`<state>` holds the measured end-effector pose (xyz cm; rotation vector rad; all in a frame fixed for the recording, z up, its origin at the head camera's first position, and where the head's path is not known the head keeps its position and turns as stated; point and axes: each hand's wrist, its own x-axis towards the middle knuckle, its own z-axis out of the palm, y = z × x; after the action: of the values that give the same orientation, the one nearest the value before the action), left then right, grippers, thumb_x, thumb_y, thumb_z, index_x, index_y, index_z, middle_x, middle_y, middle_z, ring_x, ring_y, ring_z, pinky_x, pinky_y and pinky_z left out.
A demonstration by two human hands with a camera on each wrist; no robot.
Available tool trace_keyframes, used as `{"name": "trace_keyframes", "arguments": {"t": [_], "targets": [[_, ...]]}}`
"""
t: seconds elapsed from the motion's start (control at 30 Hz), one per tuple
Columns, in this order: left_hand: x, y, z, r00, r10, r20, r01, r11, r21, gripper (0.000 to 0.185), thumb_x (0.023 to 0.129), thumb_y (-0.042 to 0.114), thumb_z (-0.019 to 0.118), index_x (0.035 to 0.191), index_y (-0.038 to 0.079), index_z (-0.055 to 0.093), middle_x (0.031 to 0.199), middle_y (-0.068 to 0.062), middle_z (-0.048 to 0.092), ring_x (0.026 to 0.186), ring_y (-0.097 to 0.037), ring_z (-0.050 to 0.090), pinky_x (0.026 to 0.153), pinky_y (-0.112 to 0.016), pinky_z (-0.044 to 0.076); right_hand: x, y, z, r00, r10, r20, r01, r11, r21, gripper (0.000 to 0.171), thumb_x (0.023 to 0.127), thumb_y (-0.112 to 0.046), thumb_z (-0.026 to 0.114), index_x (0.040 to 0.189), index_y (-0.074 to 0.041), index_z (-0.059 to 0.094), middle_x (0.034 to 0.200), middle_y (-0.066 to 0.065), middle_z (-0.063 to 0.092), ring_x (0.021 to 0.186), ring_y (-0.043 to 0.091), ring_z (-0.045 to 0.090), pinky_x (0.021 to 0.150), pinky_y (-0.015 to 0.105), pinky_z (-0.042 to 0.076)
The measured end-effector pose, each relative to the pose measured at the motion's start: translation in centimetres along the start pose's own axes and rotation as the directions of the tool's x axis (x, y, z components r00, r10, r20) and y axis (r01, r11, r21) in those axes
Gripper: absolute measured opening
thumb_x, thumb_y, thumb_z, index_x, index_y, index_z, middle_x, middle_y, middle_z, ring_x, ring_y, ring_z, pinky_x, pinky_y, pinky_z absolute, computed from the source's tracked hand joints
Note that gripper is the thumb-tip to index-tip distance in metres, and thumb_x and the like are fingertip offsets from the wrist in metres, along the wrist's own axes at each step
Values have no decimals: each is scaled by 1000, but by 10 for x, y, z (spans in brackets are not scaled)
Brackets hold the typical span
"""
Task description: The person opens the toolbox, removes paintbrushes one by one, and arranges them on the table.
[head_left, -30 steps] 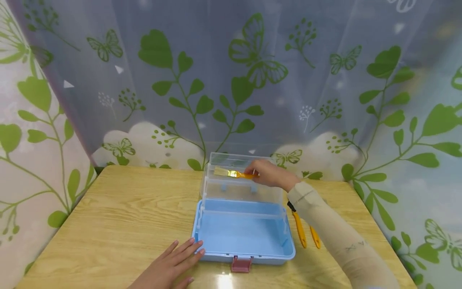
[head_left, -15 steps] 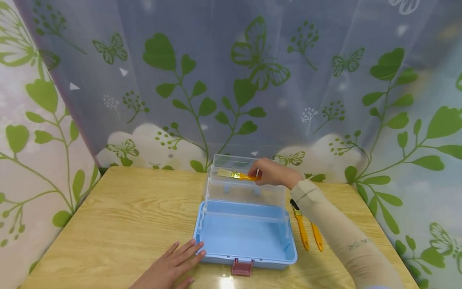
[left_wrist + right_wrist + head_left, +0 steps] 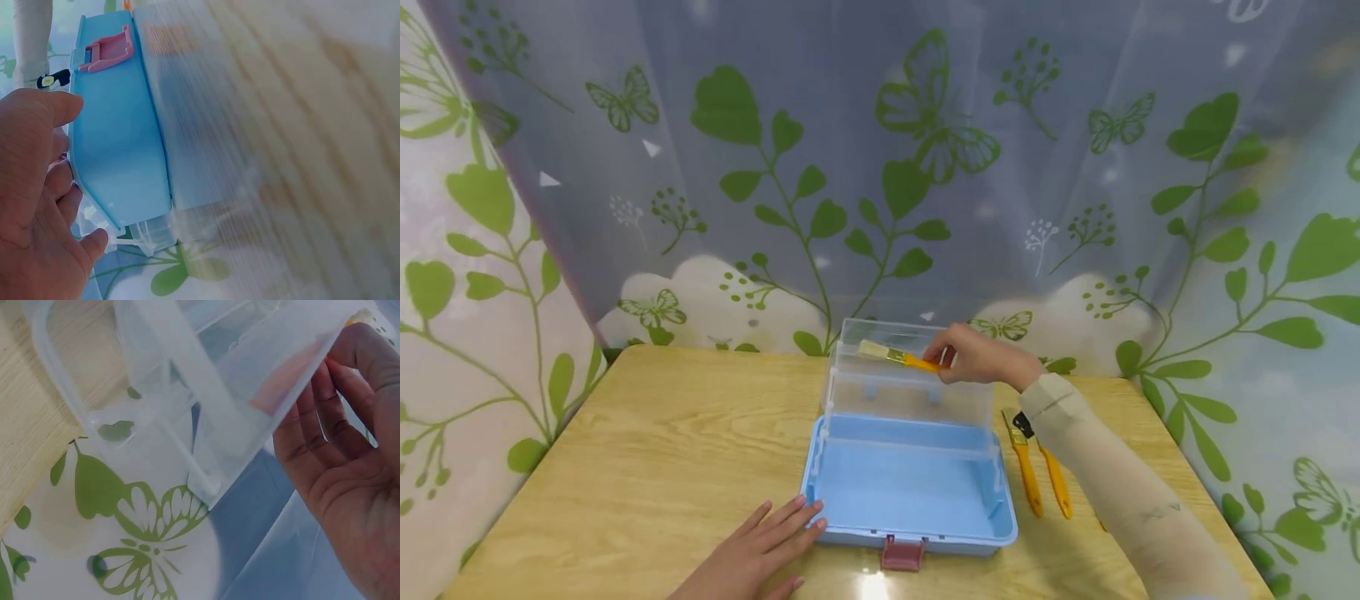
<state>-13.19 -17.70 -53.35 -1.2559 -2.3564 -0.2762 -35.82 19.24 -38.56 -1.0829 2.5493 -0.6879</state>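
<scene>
My right hand (image 3: 973, 354) pinches the orange handle of a paintbrush (image 3: 897, 356) over the clear upper trays (image 3: 910, 393) of a blue storage box (image 3: 902, 492). Its pale bristles point left and slightly up. In the right wrist view the right hand (image 3: 350, 419) is beside the clear plastic, and the brush is mostly hidden. My left hand (image 3: 760, 550) lies with its fingers extended, fingertips at the box's front left corner. The left wrist view shows the left hand (image 3: 44, 181) at the box rim. The box stands open, its blue bottom bare.
Two more orange-handled brushes (image 3: 1027, 479) lie right of the box, with another orange tip partly under the right sleeve (image 3: 1097, 475). A pink latch (image 3: 902, 553) hangs at the box front. Patterned cloth (image 3: 820, 167) stands behind the wooden table (image 3: 662, 450).
The paintbrush in my right hand has shifted a little right, and its bristle end has tilted upward. My left hand has stayed at the box corner.
</scene>
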Motion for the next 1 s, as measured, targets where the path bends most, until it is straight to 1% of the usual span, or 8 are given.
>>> {"name": "trace_keyframes", "arguments": {"t": [0.13,0.3,0.57,0.77,0.8,0.87,0.9,1.0], "targets": [[-1,-1,2,1000,7,-8,-7,1000,-1,72,99,40,65,159,14,36,167,1,29,157,-8,4,124,-23,-7,-8,3,1,999,25,-22,-24,998,54,28,91,0,69,118,-3,74,115,11,72,93,19,69,81,32,59],[0,-1,4,1000,-4,-16,4,1000,-3,73,97,41,67,159,15,37,166,0,32,157,-9,7,124,-23,-6,-21,3,-3,994,57,-89,-50,996,80,26,90,1,71,115,-2,74,114,13,71,92,21,69,79,33,60],[1,1,5,1000,-11,-24,11,1000,12,71,99,44,64,158,15,39,166,2,32,157,-8,8,123,-23,-6,-37,7,-5,985,7,-173,10,995,97,27,90,4,69,117,1,72,112,16,68,91,23,70,77,30,61],[5,0,3,1000,-22,1,22,1000,-5,75,95,40,70,159,15,38,164,0,36,157,-7,7,123,-23,-7,-51,9,-7,964,43,-262,-14,993,114,28,88,2,71,116,-2,73,112,15,69,89,22,69,74,30,61],[5,0,3,1000,-24,5,24,1000,-2,75,95,40,70,159,16,38,164,0,36,157,-7,8,125,-24,0,-54,10,-7,961,52,-273,-19,992,123,28,88,3,71,116,-2,73,112,15,69,89,22,69,73,31,62],[5,1,3,1000,-23,13,23,1000,11,75,96,41,69,159,16,38,164,1,36,157,-7,7,124,-31,22,-60,12,-6,956,67,-285,-27,990,142,28,88,3,72,116,-2,73,112,15,69,89,23,69,73,31,62],[4,1,3,1000,-24,16,24,1000,14,75,95,41,70,159,16,38,164,1,37,157,-7,6,119,-36,34,-63,13,-5,954,76,-289,-33,988,151,28,88,3,72,116,-2,73,112,15,69,89,22,69,73,30,62],[1,1,5,999,-28,16,28,998,49,76,94,45,71,158,18,40,163,2,39,157,-6,7,101,-45,51,-71,16,0,948,100,-301,-49,984,171,29,87,3,73,116,-2,74,111,15,70,89,22,68,73,29,62]]}}
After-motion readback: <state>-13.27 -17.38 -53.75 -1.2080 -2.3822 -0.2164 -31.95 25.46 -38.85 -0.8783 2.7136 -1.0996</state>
